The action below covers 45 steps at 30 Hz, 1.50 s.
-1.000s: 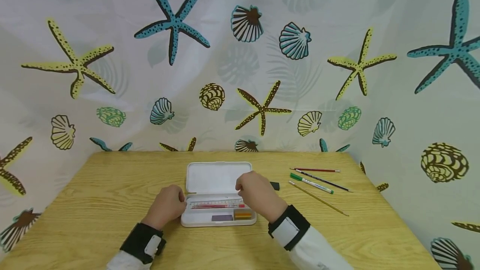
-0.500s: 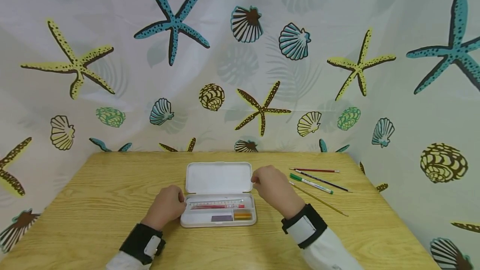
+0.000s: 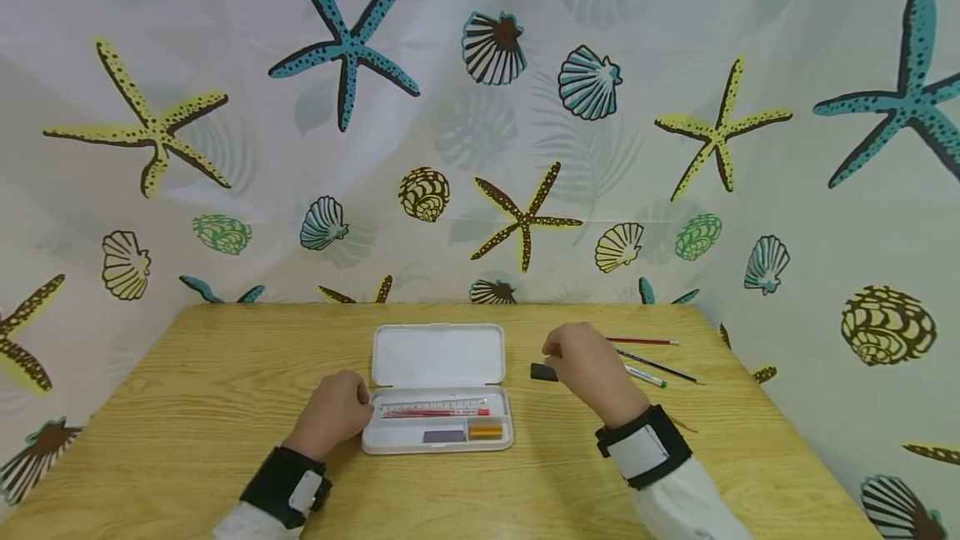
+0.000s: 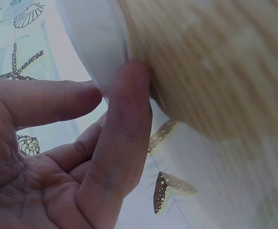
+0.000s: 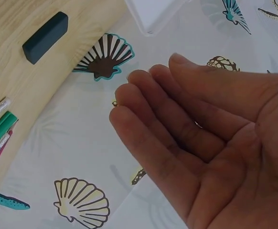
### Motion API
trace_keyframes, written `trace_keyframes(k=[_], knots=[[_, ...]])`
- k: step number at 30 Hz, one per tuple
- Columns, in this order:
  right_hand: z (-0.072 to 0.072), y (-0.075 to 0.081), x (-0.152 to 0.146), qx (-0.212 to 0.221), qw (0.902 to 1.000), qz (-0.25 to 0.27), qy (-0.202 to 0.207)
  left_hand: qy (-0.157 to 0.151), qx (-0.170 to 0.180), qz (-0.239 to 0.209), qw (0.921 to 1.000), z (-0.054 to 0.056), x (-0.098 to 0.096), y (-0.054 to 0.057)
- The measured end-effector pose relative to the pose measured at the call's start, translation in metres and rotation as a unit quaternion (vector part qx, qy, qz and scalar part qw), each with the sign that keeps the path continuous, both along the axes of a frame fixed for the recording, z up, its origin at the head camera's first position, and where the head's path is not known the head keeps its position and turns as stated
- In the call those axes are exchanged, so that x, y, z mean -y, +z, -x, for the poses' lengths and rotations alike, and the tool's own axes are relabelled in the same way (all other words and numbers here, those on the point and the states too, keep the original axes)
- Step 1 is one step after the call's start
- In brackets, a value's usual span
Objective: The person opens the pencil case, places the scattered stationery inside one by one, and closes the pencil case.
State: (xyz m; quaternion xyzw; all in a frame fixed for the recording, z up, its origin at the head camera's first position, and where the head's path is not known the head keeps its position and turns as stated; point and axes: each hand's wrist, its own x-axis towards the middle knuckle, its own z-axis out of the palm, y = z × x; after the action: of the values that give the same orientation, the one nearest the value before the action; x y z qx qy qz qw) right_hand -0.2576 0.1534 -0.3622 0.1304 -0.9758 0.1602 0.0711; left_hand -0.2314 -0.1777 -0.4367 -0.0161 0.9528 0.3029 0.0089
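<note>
A white pencil case (image 3: pixel 438 357) lies with its lid raised on the table. My left hand (image 3: pixel 333 411) pinches its left end between thumb and index finger; the left wrist view shows the case's white edge (image 4: pixel 101 43) between them. Inside the tray sit a clear ruler (image 3: pixel 435 403), a red pencil (image 3: pixel 442 412), a purple block (image 3: pixel 444 436) and an orange block (image 3: pixel 485 432). My right hand (image 3: pixel 592 369) hovers to the right of the case, fingers loosely bent and holding nothing. Close to it lies a dark rectangular block (image 5: pixel 46 37), which the hand partly covers in the head view.
On the right lie a red pencil (image 3: pixel 645 341), a dark pencil (image 3: pixel 663 365), a green-capped marker (image 5: pixel 3 126) and a yellow pencil (image 3: pixel 682 423), partly behind the right hand. The wooden table (image 3: pixel 225 390) ends at a patterned cloth (image 3: pixel 450 123).
My right hand has moved right, away from over the pencil case, to beside the dark block, and now overlaps the pencils and marker. The left hand stays at the case's left end.
</note>
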Motion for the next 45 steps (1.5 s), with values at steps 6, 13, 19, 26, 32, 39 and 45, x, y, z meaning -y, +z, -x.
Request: trace_keyframes(k=[6, 13, 19, 26, 32, 39, 45], knots=[[0.001, -0.001, -0.020, -0.002, 1.0000, -0.001, -0.008, -0.002, 0.002, -0.001, 1.0000, 0.002, 0.000, -0.002], [0.001, -0.004, -0.041, 0.009, 0.9997, 0.010, -0.018, 0.002, 0.012, 0.002, 0.9999, 0.002, 0.002, -0.003], [0.004, -0.005, -0.056, 0.010, 0.9995, 0.010, -0.027, 0.001, 0.014, 0.000, 0.9999, 0.002, 0.003, -0.004], [0.007, -0.008, -0.073, 0.029, 0.9986, 0.001, -0.043, 0.001, 0.010, 0.003, 0.9999, 0.003, 0.002, -0.004], [0.010, -0.014, -0.081, 0.046, 0.9975, 0.005, -0.053, 0.001, 0.013, -0.001, 0.9999, 0.002, 0.001, -0.001], [0.016, -0.024, -0.087, 0.066, 0.9957, 0.007, -0.065, -0.001, 0.014, -0.004, 0.9999, 0.000, 0.000, 0.001], [0.021, -0.032, -0.090, 0.076, 0.9940, -0.003, -0.079, -0.008, 0.006, -0.001, 0.9999, 0.000, 0.000, 0.001]])
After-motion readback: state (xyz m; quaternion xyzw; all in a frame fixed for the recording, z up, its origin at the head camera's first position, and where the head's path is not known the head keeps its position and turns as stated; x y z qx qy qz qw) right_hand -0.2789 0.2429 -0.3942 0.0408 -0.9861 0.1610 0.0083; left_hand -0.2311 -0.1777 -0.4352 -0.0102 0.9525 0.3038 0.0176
